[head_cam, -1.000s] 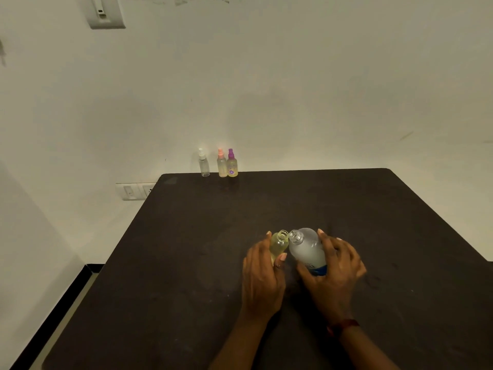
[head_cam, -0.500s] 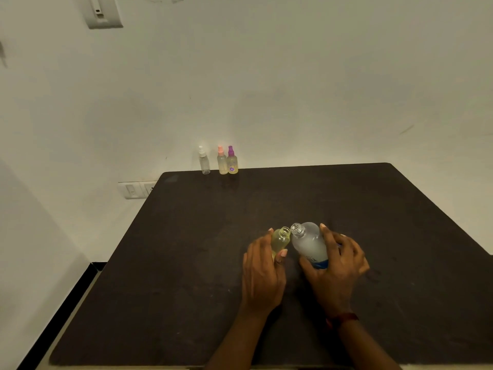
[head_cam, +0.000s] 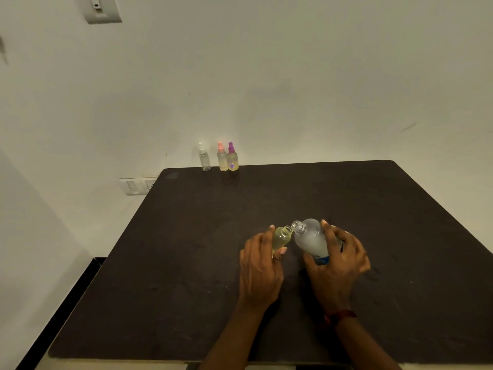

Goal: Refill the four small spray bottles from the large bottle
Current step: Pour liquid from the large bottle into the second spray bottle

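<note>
My left hand grips a small yellowish bottle with its spray top off and its mouth open. My right hand holds the large frosted bottle, uncapped and tilted left. Its neck touches the small bottle's mouth. Both are just above the dark table, near the middle. Three more small spray bottles stand capped at the table's far edge against the wall: a clear one with a white top, one with a pink top and one with a purple top.
A white wall rises right behind the table's far edge. Wall sockets sit left of the table's far left corner. The table's left edge drops to a floor with a black skirting.
The large bottle has tipped a little further left toward the small bottle's mouth. Both hands keep their grip and stay near the same spot; the camera shifted slightly.
</note>
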